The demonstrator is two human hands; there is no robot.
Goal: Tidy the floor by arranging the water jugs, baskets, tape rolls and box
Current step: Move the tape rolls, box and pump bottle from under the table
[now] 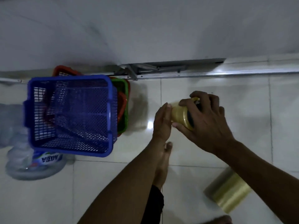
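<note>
Yellowish clear tape roll, centre right of the frame: held above the floor between both hands. Right hand grips it from the right side, fingers curled over the top and thumb beneath. Left hand lies flat against its left face, fingers straight, steadying rather than clasping.

Second tape roll, larger, same tint: lying on its side on the white tiled floor at lower right, well apart from both hands.

Blue basket, left of centre: tilted, resting on a green basket and red baskets nested behind it, close to the metal door track at the wall.

Water jug, lower left: clear, labelled, lying just beside the blue basket's lower edge. No box is in view.

Step in hand, by judgement: the tape rolls are being gathered; baskets and jug appear already grouped at left.

Next move, by judgement: set the held roll down at a chosen spot, or into the blue basket, then fetch the roll at lower right. This calls for the right hand to keep a firm hold while the left comes free.
</note>
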